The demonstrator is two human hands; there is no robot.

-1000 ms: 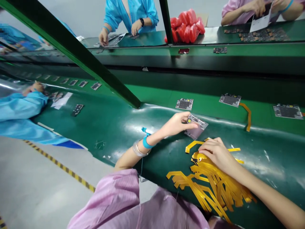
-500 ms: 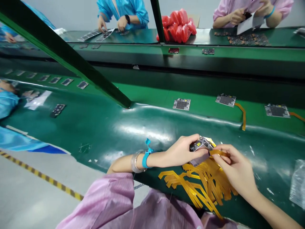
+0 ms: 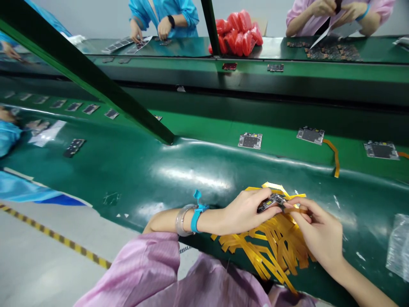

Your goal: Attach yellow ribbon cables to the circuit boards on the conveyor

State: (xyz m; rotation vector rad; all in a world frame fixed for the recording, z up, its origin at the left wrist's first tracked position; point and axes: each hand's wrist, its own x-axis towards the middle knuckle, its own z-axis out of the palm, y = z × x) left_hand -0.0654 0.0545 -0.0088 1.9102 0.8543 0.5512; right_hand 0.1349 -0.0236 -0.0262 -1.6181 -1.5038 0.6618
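In my left hand (image 3: 247, 209) is a small circuit board (image 3: 271, 202), gripped by an edge between thumb and fingers. My right hand (image 3: 319, 224) pinches an orange flat ribbon cable (image 3: 298, 209) at the board's right edge, and the fingertips of both hands nearly meet there. Whether the cable's end sits in a connector is hidden by my fingers. Under both hands lies a loose pile of yellow-orange ribbon cables (image 3: 277, 243) on the green bench mat (image 3: 134, 179).
Beyond the mat runs a green belt with a bare board (image 3: 250, 140) and a board with a ribbon cable (image 3: 310, 135). A slanted green post (image 3: 105, 85) crosses the left side. Red bundles (image 3: 236, 34) stand opposite, near co-workers. A clear plastic bag (image 3: 398, 245) lies right.
The board in my left hand has tilted and turned, and my right fingers have moved in against its edge with the cable. Boards on the near belt have shifted right.
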